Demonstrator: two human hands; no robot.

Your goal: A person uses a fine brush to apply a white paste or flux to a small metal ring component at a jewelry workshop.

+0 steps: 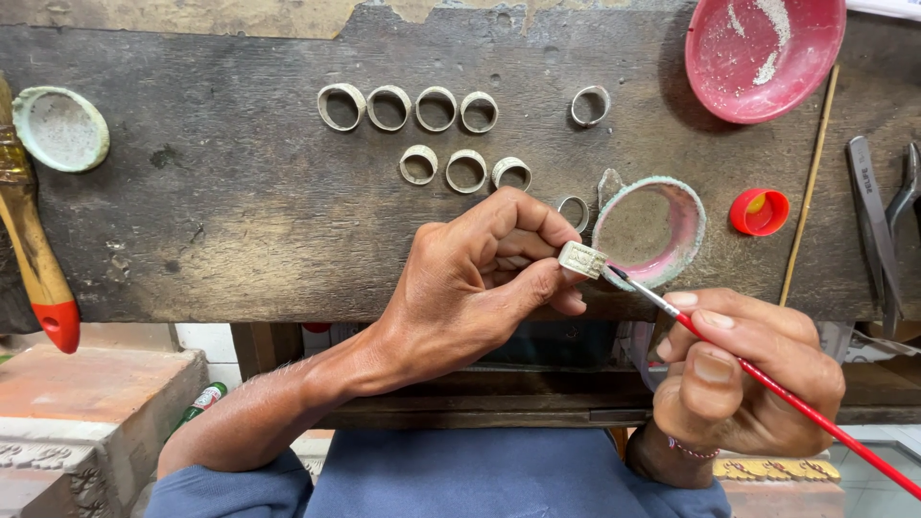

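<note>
My left hand pinches a small pale silver ring between thumb and fingers, just above the bench's front edge. My right hand grips a thin red-handled brush, its dark tip touching the ring's right side. Right behind the ring sits a small pink dish crusted with whitish paste. Several more pale rings lie in two rows on the dark wooden bench, one stands apart, and another rests beside the dish.
A red bowl with white powder stands at the back right, a red cap and thin stick beside it. Pliers lie at the right edge. A pale green dish and a wooden-handled brush are at left.
</note>
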